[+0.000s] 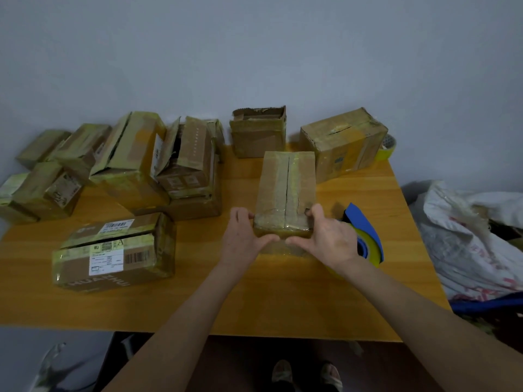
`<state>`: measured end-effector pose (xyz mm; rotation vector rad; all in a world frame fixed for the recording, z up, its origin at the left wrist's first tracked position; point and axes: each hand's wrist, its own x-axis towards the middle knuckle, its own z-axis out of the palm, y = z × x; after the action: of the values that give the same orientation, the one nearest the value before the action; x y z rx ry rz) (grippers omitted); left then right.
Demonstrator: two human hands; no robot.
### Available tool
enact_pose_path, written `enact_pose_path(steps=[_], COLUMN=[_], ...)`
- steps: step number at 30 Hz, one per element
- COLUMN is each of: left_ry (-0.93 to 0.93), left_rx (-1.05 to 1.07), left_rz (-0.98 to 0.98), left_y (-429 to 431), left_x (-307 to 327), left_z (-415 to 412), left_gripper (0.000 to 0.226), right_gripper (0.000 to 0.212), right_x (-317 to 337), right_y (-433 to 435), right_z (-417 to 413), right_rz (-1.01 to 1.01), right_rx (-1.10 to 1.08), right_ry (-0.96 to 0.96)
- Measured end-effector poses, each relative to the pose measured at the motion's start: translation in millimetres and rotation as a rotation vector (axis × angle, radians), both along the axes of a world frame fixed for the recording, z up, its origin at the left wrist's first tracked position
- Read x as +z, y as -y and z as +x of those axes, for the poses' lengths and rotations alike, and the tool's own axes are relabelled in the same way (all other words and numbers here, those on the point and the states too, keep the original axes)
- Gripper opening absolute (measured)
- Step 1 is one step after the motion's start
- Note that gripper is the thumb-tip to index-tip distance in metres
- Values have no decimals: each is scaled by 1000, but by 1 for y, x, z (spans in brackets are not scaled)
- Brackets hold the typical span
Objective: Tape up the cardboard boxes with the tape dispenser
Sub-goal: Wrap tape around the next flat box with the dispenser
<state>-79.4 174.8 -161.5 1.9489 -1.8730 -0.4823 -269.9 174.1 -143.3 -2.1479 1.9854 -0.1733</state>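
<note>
both hands, left [242,236] and right [331,236], grasp the near end of a long taped brown cardboard box [285,190] on the orange wooden surface [254,301].

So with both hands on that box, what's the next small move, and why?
Probably the right hand lets go and picks up the tape dispenser just beside it. The left hand also grips the box near end, and the top seam looks split open.

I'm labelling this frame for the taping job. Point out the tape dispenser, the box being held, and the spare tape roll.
tape dispenser [365,222]: head view, on its blue guard.
held box [285,182]: head view, on its top flap near the seam.
spare tape roll [387,149]: head view, on its yellow side.
</note>
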Motion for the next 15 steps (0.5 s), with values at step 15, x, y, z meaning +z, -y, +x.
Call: enact_pose_path(steps=[15], left_ry=[-362], left_rx=[-54], left_rz=[87], left_y=[-3], left_x=[-1], left_z=[5], left_gripper=[52], right_gripper=[45], right_x=[-8], right_y=[5], right_z=[-32], right_rz=[162], right_rx=[127], right_ry=[517])
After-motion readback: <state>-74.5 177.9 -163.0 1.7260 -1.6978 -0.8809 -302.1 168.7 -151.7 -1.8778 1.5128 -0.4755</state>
